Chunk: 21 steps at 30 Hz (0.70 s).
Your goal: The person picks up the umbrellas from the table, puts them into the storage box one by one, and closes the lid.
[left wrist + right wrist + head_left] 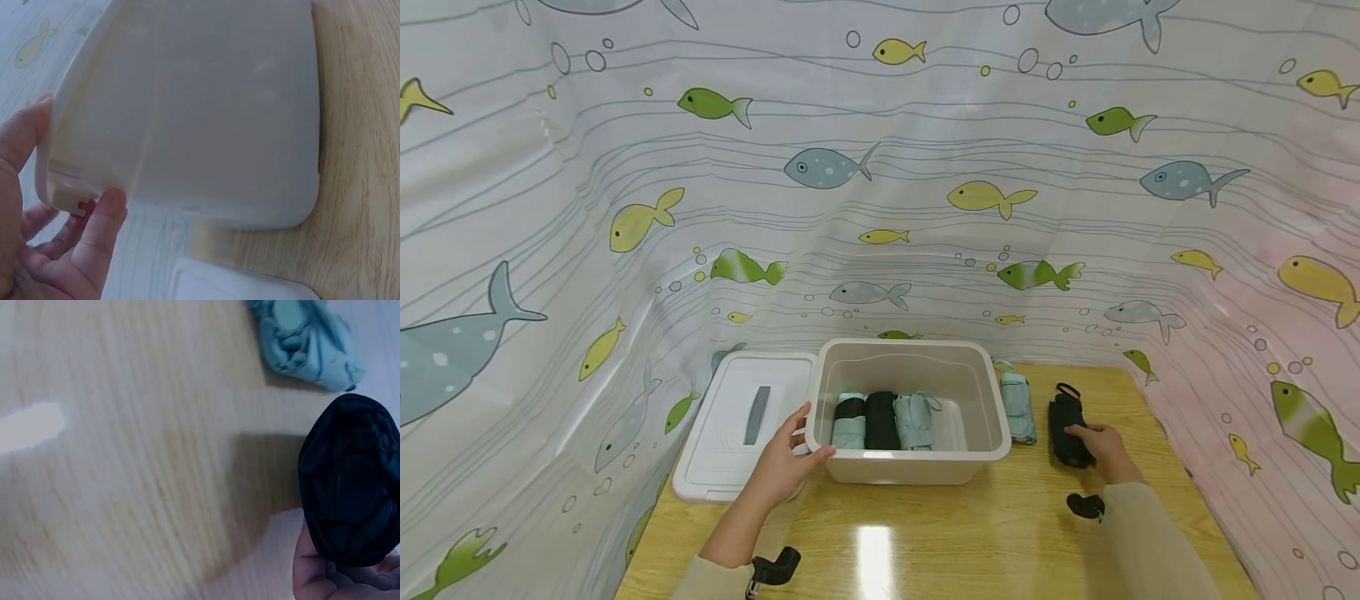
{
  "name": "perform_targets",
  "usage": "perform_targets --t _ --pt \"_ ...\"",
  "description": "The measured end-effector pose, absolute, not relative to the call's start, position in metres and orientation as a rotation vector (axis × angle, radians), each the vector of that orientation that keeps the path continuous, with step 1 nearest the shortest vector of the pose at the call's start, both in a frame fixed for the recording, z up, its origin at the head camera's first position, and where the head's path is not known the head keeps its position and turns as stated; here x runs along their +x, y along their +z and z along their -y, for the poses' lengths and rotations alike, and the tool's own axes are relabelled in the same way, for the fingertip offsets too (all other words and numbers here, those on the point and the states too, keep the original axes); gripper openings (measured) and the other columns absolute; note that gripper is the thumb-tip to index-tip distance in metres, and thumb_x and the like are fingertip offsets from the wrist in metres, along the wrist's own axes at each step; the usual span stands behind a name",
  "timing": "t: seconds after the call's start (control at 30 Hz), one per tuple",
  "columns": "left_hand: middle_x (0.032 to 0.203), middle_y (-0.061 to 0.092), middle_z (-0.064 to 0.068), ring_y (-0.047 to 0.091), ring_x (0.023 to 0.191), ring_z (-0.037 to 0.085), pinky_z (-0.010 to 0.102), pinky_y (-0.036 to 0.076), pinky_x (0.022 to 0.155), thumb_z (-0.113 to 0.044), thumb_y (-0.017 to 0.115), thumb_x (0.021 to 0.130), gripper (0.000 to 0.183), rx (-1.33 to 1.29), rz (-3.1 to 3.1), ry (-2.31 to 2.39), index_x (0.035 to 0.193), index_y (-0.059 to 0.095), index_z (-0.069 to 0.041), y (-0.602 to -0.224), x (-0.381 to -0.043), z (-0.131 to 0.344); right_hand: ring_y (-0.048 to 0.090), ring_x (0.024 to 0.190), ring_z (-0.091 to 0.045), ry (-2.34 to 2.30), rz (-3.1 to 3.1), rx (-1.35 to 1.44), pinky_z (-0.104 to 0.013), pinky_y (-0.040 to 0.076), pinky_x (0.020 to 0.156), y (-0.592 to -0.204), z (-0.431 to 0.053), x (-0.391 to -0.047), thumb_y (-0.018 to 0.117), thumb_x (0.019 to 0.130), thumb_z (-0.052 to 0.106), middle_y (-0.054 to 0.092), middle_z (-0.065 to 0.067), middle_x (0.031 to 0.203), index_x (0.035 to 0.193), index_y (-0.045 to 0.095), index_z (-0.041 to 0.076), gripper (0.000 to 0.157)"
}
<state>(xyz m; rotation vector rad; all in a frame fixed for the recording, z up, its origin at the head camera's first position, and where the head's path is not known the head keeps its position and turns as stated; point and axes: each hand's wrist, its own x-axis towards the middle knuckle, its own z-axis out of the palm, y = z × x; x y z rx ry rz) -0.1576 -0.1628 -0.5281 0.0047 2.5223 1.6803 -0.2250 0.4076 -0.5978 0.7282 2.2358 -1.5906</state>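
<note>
My left hand grips the left front corner of a beige plastic storage box. In the left wrist view, its thumb and fingers lie about the box's rim. Inside the box, a light green folding umbrella with a black band, a black folding umbrella and a plain light green one lie side by side. To the right of the box, my right hand holds another black folding umbrella by its side. Its rounded end faces the right wrist camera.
A light green folding umbrella lies on the wooden table between the box and my right hand. Left of the box lies a white lid with a grey handle. A fish-patterned curtain encloses the back and sides.
</note>
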Motion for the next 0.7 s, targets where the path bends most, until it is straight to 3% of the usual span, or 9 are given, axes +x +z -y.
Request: perform_targets --t 0.13,0.3,0.37,0.47,0.53,0.7 --pt "0.149 0.043 0.02 0.05 0.13 0.04 0.049 0.052 0.097 -0.035 0.081 0.085 0.093 0.029 -2.524 1.676 0.159 0.028 -0.016 -0.528 -0.159 0.163 0.023 0.142 -0.052 -1.626 -2.211 0.715 -0.059 0.033 0.112 -0.589 -0.404 -0.223 0.058 0.101 0.041 0.011 -0.038 0.156 0.155 0.007 -0.011 0.091" --pt "0.148 0.043 0.018 0.05 0.13 0.038 0.046 0.054 0.095 -0.032 0.081 0.086 0.093 0.021 -2.524 1.658 0.159 0.027 -0.017 -0.526 -0.158 0.164 0.036 0.135 -0.049 -1.671 -2.226 0.618 -0.042 0.054 0.094 -0.578 -0.402 -0.221 0.058 0.102 0.036 0.018 -0.038 0.153 0.154 0.011 -0.012 0.085" --pt "0.148 0.043 0.019 0.05 0.13 0.038 0.044 0.055 0.094 -0.031 0.081 0.086 0.093 0.024 -2.519 1.66 0.16 0.026 -0.016 -0.525 -0.157 0.164 0.049 0.123 -0.044 -1.681 -2.236 0.58 -0.036 0.057 0.084 -0.572 -0.402 -0.221 0.059 0.102 0.035 0.024 -0.038 0.15 0.152 0.016 -0.013 0.082" --pt "0.148 0.043 0.019 0.05 0.13 0.039 0.044 0.055 0.094 -0.032 0.081 0.086 0.093 0.027 -2.514 1.658 0.16 0.026 -0.016 -0.525 -0.158 0.164 0.063 0.103 -0.029 -1.68 -2.242 0.537 -0.035 0.058 0.081 -0.56 -0.401 -0.221 0.062 0.1 0.035 0.033 -0.037 0.144 0.151 0.019 -0.013 0.082" --pt "0.149 0.042 0.018 0.049 0.131 0.039 0.044 0.054 0.094 -0.03 0.081 0.087 0.092 0.02 -2.507 1.661 0.16 0.026 -0.017 -0.524 -0.158 0.164 0.063 0.091 -0.015 -1.674 -2.249 0.512 -0.035 0.058 0.079 -0.55 -0.4 -0.221 0.063 0.1 0.034 0.039 -0.033 0.138 0.149 0.021 -0.013 0.08" --pt "0.15 0.042 0.018 0.048 0.131 0.039 0.048 0.052 0.097 -0.034 0.082 0.085 0.094 0.014 -2.507 1.649 0.16 0.026 -0.019 -0.523 -0.158 0.164 0.065 0.086 -0.013 -1.654 -2.275 0.425 -0.035 0.059 0.078 -0.529 -0.396 -0.218 0.064 0.1 0.032 0.045 -0.031 0.133 0.149 0.021 -0.013 0.079"
